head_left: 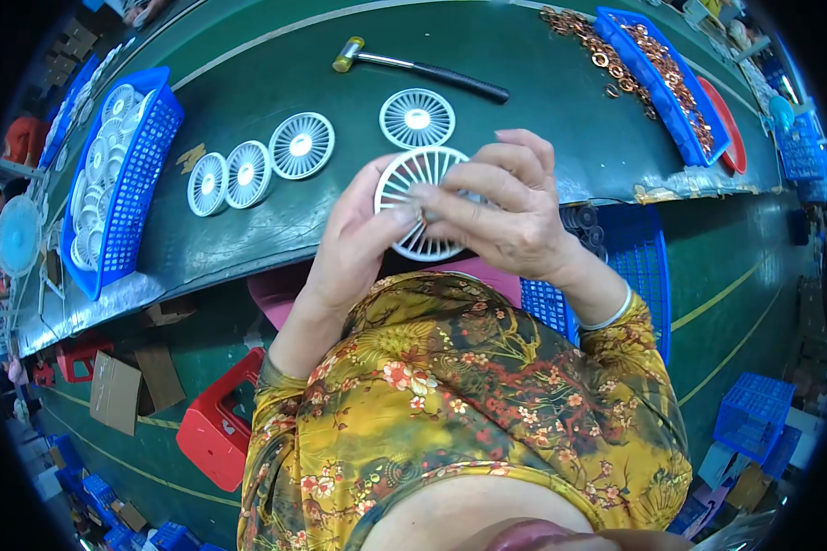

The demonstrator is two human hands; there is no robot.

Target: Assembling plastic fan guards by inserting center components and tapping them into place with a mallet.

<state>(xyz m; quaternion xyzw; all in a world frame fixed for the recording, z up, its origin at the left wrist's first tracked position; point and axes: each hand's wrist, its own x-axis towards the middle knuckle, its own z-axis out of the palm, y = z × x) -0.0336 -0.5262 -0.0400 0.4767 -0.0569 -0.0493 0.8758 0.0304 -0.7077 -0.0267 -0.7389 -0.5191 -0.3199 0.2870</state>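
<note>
Both my hands hold one white slotted round grille (437, 246) over the near edge of the table. My left hand (354, 234) grips its left rim, the thumb lying across the slats. The fingers of my right hand (510, 207) pinch at the grille's centre; a small coppery bit shows there, too covered to make out. Just beyond lies another white grille (417, 118). To the left, three more grilles sit in a row, the nearest to me being this larger one (301, 145). A mallet (413, 67) with a yellow head and black handle rests farther back.
A blue basket (142, 184) full of white grilles stands at the left. At the back right, a blue tray (648, 83) holds copper-coloured rings, with loose rings (602, 61) beside it and a red tray (726, 124) behind. A blue crate (652, 285) sits below the table edge; a red stool (216, 427) is at lower left.
</note>
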